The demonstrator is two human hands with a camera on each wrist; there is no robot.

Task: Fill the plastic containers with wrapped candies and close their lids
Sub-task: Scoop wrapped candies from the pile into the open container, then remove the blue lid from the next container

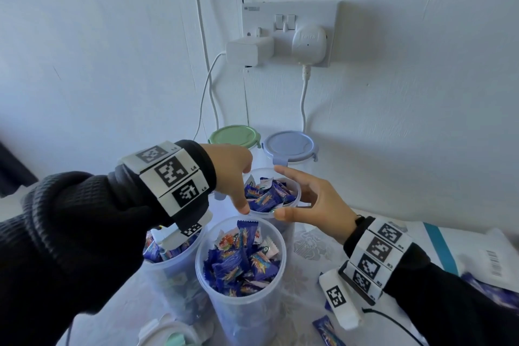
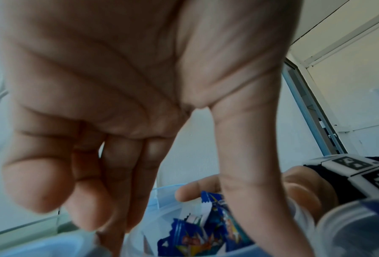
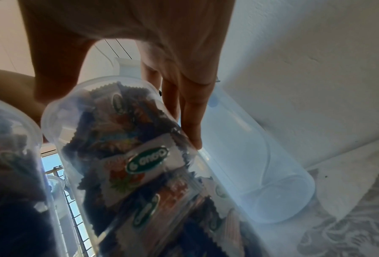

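Observation:
Three open clear plastic containers hold blue wrapped candies: a back one (image 1: 292,188) (image 3: 122,156), a front one (image 1: 241,284), and a left one (image 1: 165,270) under my left wrist. My left hand (image 1: 233,177) (image 2: 140,156) hovers over the back container's left rim, fingers loosely curled and holding nothing, thumb (image 2: 250,156) pointing down at the rim. My right hand (image 1: 303,199) (image 3: 162,52) spans that container's right side. Its thumb (image 1: 280,215) is at the near rim and its straight fingers (image 3: 190,121) lie along the far wall.
Two closed containers stand against the wall, one with a green lid (image 1: 234,136), one with a blue lid (image 1: 290,146) (image 3: 261,156). A loose lid (image 1: 168,331) lies front left. Loose candies (image 1: 328,329) and a white parcel (image 1: 477,255) lie right. Plug cables (image 1: 303,98) hang behind.

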